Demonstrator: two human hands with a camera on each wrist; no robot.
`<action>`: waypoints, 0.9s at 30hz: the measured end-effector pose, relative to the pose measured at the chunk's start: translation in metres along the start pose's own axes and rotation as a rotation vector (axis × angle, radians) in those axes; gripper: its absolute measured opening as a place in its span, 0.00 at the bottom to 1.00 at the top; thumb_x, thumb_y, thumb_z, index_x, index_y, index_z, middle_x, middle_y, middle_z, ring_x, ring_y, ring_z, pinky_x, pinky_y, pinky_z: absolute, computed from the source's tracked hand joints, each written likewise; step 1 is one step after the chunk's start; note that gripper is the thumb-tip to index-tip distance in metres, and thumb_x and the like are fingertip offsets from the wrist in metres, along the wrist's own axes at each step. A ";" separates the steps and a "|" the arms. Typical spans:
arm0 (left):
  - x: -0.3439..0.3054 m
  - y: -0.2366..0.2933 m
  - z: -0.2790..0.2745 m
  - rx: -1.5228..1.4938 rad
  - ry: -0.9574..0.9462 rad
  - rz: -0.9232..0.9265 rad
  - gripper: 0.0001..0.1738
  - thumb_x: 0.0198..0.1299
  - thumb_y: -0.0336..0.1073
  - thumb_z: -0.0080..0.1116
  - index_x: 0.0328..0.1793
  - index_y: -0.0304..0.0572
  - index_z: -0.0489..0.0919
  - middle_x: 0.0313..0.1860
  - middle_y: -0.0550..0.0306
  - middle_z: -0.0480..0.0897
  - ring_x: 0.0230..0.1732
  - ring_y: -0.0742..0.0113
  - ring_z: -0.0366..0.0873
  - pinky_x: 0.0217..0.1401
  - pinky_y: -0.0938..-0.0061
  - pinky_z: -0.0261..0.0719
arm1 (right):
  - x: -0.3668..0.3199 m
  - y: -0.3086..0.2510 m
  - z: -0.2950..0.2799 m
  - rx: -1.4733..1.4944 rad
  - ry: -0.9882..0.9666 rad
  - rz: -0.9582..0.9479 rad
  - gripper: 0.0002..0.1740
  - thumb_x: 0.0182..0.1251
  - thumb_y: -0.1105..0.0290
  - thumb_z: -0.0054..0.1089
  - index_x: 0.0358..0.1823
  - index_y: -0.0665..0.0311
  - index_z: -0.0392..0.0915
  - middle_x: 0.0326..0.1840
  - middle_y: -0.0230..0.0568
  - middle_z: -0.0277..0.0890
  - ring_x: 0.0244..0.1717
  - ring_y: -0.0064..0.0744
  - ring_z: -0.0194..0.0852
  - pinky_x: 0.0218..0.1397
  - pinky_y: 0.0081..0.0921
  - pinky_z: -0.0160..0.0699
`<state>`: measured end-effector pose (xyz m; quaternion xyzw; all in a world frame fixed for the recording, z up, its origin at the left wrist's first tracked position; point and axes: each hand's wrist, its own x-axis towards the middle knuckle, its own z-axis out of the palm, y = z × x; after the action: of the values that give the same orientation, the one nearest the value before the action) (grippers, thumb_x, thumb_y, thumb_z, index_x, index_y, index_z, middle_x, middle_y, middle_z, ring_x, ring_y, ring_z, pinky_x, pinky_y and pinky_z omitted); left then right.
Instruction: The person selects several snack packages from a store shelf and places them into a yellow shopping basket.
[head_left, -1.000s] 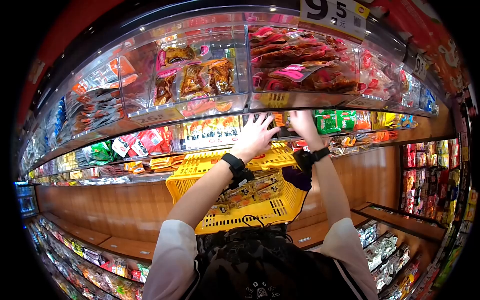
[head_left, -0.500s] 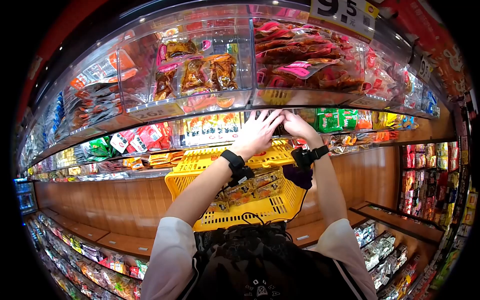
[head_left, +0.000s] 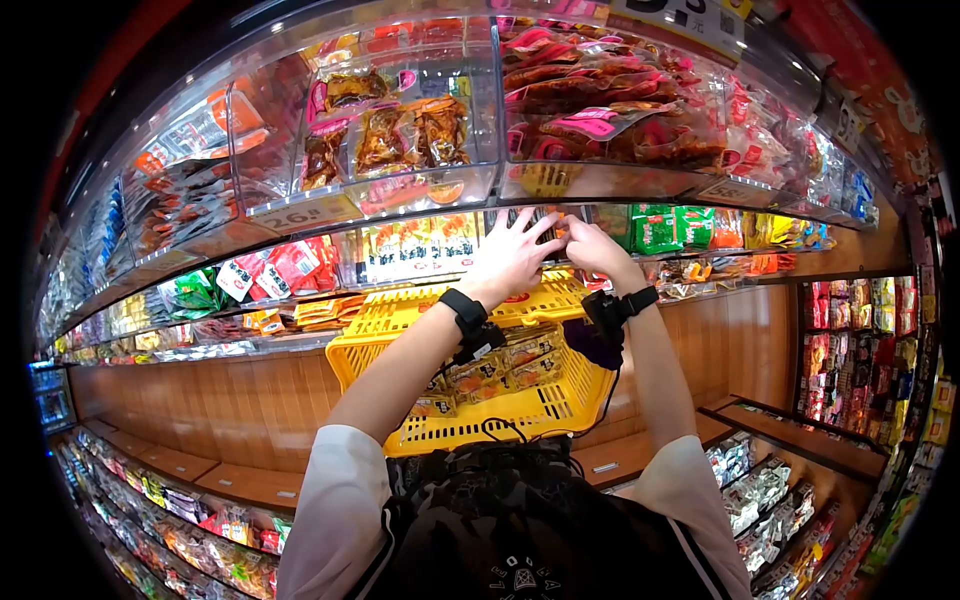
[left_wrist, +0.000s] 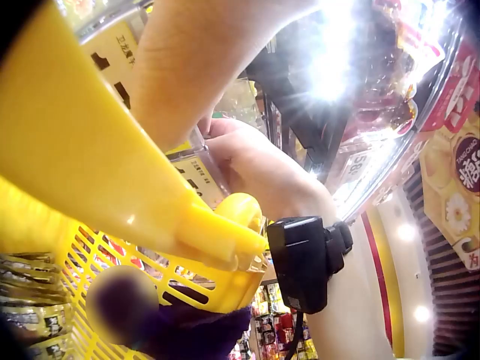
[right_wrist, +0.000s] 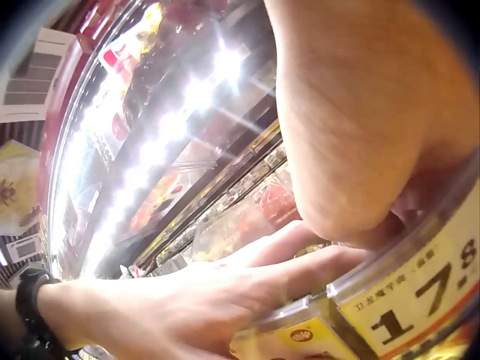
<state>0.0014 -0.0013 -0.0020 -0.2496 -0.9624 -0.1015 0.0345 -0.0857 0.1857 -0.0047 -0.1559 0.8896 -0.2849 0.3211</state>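
Both hands reach up to a clear bin [right_wrist: 409,307] on the middle shelf row, under the upper bins. My left hand [head_left: 515,252] lies on the bin's front edge with fingers spread and straight; the right wrist view shows the left hand [right_wrist: 225,292] the same way. My right hand [head_left: 588,245] is close beside it, with its fingers reaching into the bin and hidden. In the left wrist view the right hand [left_wrist: 251,161] looks curled at the bin's edge. A yellow basket [head_left: 400,322] sits below my forearms and holds several snack packets [head_left: 495,375].
Clear upper bins hold brown snack packets [head_left: 400,130] and red ones [head_left: 610,110]. Green packets [head_left: 665,232] lie right of my hands. A wooden panel [head_left: 230,410] runs below the shelf. More stocked shelves [head_left: 770,490] stand low on the right and left.
The two hands have drawn closer together at the bin. The left hand's fingers have spread over its edge. The basket has stayed where it was.
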 end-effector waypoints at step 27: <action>0.001 -0.003 0.003 -0.045 -0.017 0.026 0.30 0.57 0.39 0.63 0.69 0.61 0.77 0.73 0.50 0.69 0.77 0.44 0.62 0.73 0.35 0.65 | -0.133 -0.022 0.079 0.045 -0.463 -0.239 0.13 0.59 0.75 0.50 0.33 0.69 0.86 0.30 0.46 0.86 0.33 0.39 0.87 0.42 0.32 0.86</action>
<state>-0.0012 -0.0021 -0.0054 -0.2636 -0.9568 -0.1203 0.0219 0.0677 0.1972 0.0227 -0.3136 0.7612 -0.2972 0.4837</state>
